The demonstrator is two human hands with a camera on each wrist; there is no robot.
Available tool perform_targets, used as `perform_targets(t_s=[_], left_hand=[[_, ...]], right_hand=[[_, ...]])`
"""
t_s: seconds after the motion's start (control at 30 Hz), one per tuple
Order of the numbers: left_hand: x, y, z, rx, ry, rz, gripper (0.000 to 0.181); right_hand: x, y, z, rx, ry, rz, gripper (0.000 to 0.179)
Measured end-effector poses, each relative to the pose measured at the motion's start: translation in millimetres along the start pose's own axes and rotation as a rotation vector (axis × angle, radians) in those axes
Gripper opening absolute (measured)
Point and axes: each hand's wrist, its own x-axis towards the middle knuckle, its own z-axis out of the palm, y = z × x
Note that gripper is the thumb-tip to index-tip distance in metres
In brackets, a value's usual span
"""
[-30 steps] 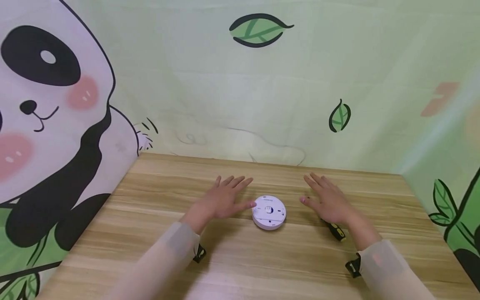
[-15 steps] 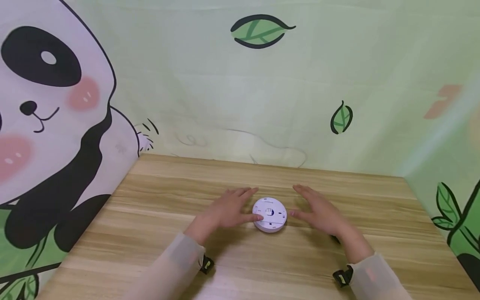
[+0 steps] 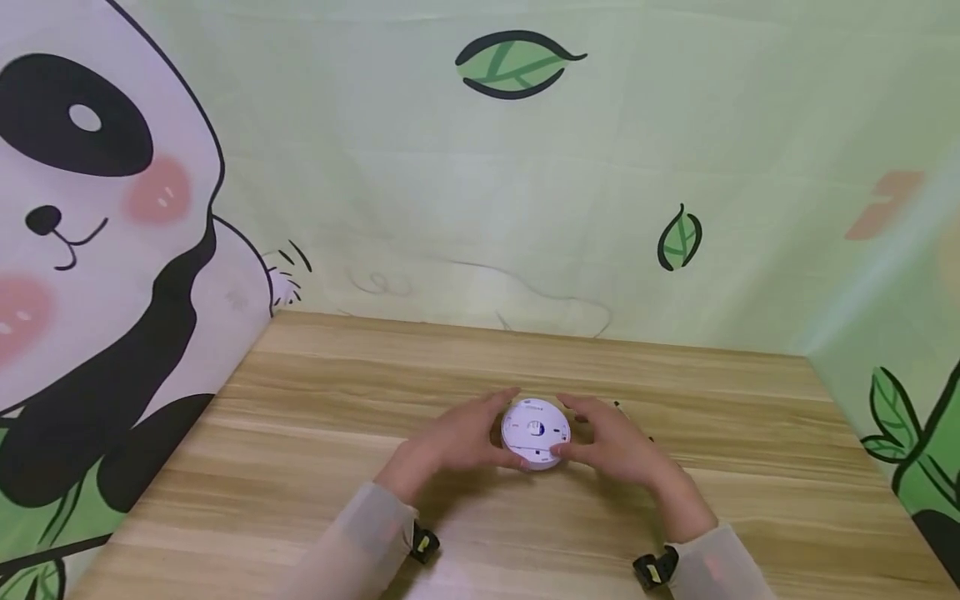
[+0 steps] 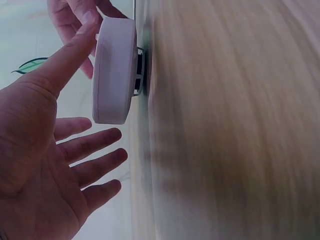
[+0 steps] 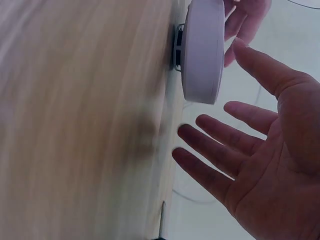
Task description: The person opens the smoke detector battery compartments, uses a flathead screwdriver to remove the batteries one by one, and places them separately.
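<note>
The left grip (image 3: 457, 437), a bare hand, is curved loosely around the left side of a white disc (image 3: 536, 435), with its thumb placed by the near rim and its fingertips placed by the far rim. In the left wrist view, its fingers (image 4: 95, 142) are seen spread wide and almost straight. Whether the disc is touched by the left thumb cannot be told. The right grip (image 3: 618, 446) is placed around the other side. From above, its thumb is seen over the near part of the disc's face. In the right wrist view, its fingers (image 5: 215, 148) are spread wide too, and a little gap is seen between thumb and disc.

The disc is found between the two grips, on the counter (image 3: 330, 467), with its flat face turned up. It is shaped like a fat round cake and looks smooth, like plastic. Its face is marked with little dark spots, a straight line and a round hollow in the middle. A smaller slotted part (image 4: 139, 70) is seen under it.

The counter is striped like wood. A dark thing (image 3: 617, 405) is mostly hidden by the right grip. Behind, a pale green cloth (image 3: 390, 167) is printed with a panda (image 3: 180, 108) and leaves (image 3: 512, 65).
</note>
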Motion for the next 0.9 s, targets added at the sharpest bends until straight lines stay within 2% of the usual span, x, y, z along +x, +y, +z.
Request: perform_targets(t_s=[0.17,0.33,0.47,0.67,0.9], left_hand=[[0.1,-3.4,4.5,-0.038,-0.004,0.018,0.120],[0.2,-3.2,6.5,-0.034,-0.012,0.002,0.118],[1.4,-2.2,9.8,-0.035,0.010,-0.004,0.113],[4.3,-2.1,15.1,-0.071,0.048,0.025,0.100],[4.7,-7.1,17.3,-0.116,0.065,0.031,0.100]], right_hand=[[5.6,0.6,8.6,0.022,-0.017,-0.008,0.077],[8.9,-2.2,11.0,0.022,-0.030,0.017,0.075],[9.2,-5.0,10.9,0.008,-0.040,0.049,0.076],[8.2,-5.7,11.2,0.006,-0.041,0.074,0.079],[9.1,-5.3,12.8,0.011,-0.047,0.064,0.080]])
